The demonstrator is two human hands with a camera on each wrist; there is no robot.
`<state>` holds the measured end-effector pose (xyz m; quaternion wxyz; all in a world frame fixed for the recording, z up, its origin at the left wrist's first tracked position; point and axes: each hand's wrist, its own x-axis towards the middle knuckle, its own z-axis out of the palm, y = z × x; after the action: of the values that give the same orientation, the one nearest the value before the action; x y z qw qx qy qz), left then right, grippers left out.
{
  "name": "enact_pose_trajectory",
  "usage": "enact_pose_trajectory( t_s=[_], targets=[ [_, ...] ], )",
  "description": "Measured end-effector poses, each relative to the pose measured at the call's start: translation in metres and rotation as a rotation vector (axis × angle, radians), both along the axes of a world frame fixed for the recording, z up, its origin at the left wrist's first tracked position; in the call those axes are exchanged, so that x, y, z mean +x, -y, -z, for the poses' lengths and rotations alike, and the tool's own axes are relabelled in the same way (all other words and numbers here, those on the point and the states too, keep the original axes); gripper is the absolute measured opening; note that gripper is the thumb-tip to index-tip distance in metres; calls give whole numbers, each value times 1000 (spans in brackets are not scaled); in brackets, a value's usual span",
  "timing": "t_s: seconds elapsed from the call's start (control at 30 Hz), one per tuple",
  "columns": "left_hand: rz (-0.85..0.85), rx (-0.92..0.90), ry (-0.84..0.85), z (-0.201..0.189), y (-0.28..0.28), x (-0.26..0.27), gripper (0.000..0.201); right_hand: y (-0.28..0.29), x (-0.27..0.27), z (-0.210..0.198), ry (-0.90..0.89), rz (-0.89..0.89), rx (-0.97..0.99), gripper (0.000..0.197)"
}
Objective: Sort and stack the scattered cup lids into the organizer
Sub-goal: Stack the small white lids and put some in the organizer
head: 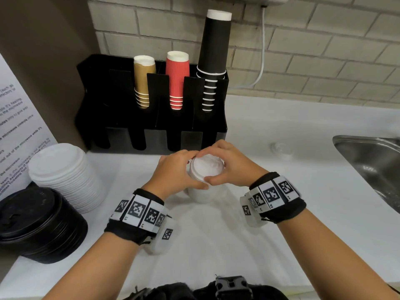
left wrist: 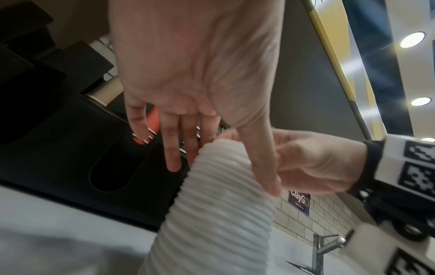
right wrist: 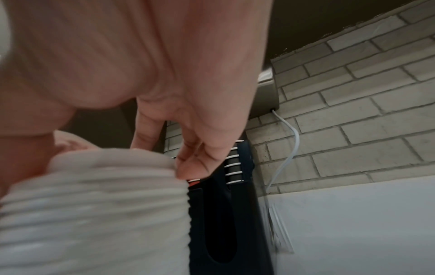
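Hands meet over a stack of small white cup lids (head: 205, 169) on a white counter (head: 281, 202), just in front of a black organizer (head: 121, 135). The left hand (head: 175, 169) curls round the stack's left side, thumb along the near rim; the right hand (head: 227, 165) pinches the top lid's rim from the right, thumb in front and fingers bent over the far edge. Seen from the left wrist, the ribbed column of lids (left wrist: 219, 204) rises between the left thumb and fingers (left wrist: 173, 154), with the right hand (left wrist: 313, 161) closed on the top.

Behind them, the organizer's rear slots carry upside-down paper cups: gold cups (head: 144, 81), red cups (head: 177, 79) and a taller stack of black cups (head: 214, 57). Its front slots look dark, and their contents cannot be made out. At the counter's left edge stand a stack of larger white lids (head: 65, 176) and, just in front of and touching it, a stack of black lids (head: 41, 226). A steel sink (head: 372, 161) is set into the counter at right, below a pale brick wall (head: 324, 50).
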<state>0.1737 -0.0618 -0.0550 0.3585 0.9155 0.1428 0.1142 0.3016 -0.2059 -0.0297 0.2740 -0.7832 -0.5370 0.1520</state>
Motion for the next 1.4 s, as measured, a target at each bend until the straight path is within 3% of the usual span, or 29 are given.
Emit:
enact_pose_trajectory(
  t_s=[0.17, 0.23, 0.3, 0.4, 0.43, 0.57, 0.67, 0.7, 0.77, 0.83, 0.93, 1.1, 1.2, 1.3, 1.4],
  targets=[
    [75, -95, 6, -1, -4, 3, 73, 5, 8, 2, -16, -42, -19, 48],
    [64, -91, -19, -2, -7, 5, 70, 6, 20, -1, -144, -61, 34, 32],
    [47, -89, -46, -3, -10, 7, 68, 1, 39, -3, -359, 64, 208, 10],
    [39, -87, -75, -4, -12, 8, 70, -18, 83, -1, -529, 446, 368, 9],
    [37, -92, -84, -4, -12, 9, 72, -25, 96, 0, -554, 510, 351, 9],
    [41, -114, -96, -3, -12, 8, 72, -54, 133, 6, -629, 625, 257, 42],
    [38, -124, -96, -3, -11, 7, 71, -69, 152, 14, -499, 702, 64, 54],
    [41, -125, -97, -2, -10, 8, 71, -72, 153, 18, -347, 717, -37, 57],
    [35, -124, -92, -1, -10, 7, 73, -79, 156, 23, -261, 645, -121, 56],
    [31, -127, -85, -1, -10, 7, 74, -83, 155, 24, -507, 635, -8, 51],
    [27, -124, -78, 0, -11, 6, 74, -86, 156, 29, -601, 698, 86, 52],
    [30, -117, -78, 0, -11, 6, 74, -66, 161, 21, -464, 722, 139, 47],
    [28, -105, -78, -2, -10, 7, 73, -45, 150, 10, -346, 713, 388, 45],
    [21, -96, -68, -1, -9, 6, 68, -23, 119, -11, -465, 653, 656, 47],
    [5, -113, -48, 0, -6, 5, 58, -7, 87, -24, -707, 379, 542, 44]
  ],
)
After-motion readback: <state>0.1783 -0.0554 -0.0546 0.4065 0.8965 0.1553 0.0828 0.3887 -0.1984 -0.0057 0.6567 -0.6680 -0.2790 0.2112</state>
